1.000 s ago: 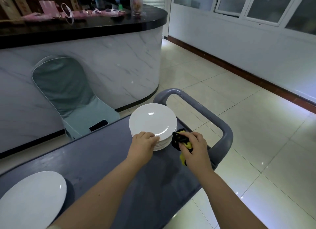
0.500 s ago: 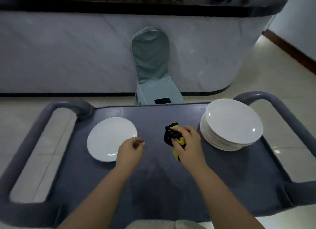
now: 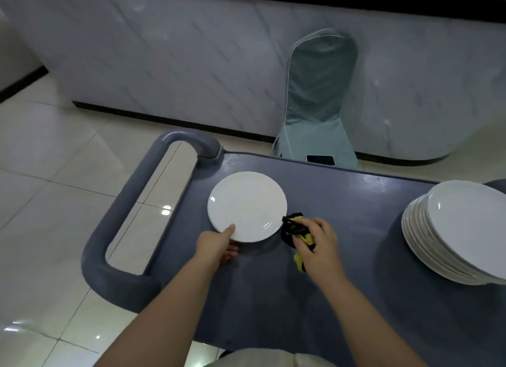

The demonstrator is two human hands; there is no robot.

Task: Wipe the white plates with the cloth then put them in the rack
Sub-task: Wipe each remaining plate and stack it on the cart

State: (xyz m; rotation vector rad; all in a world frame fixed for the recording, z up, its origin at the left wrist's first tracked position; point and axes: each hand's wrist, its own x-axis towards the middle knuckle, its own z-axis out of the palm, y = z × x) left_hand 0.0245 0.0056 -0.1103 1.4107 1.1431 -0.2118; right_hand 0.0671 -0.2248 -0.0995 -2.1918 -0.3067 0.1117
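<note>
Left hand (image 3: 216, 247) fingers (image 3: 231, 254) curl under the white plate (image 3: 246, 205) at its near rim, thumb on top. Right hand (image 3: 317, 246) fingers bunch the yellow-and-black cloth (image 3: 294, 227) at that plate's right edge. Bare cart surface (image 3: 350, 202) runs rightward from the plate to the plate stack (image 3: 460, 229); the cart handle (image 3: 123, 216) loops to its left.

1 head-worn view, looking steeply down, close over cart top (image 3: 342, 202), facing counter (image 3: 191, 51)

Plain white on the plate (image 3: 246, 205) near the cart's (image 3: 356, 202) left edge and the stack (image 3: 454, 229) at its right edge. Black and yellow on the cloth (image 3: 294, 229). Slate grey-blue across the cart.
</note>
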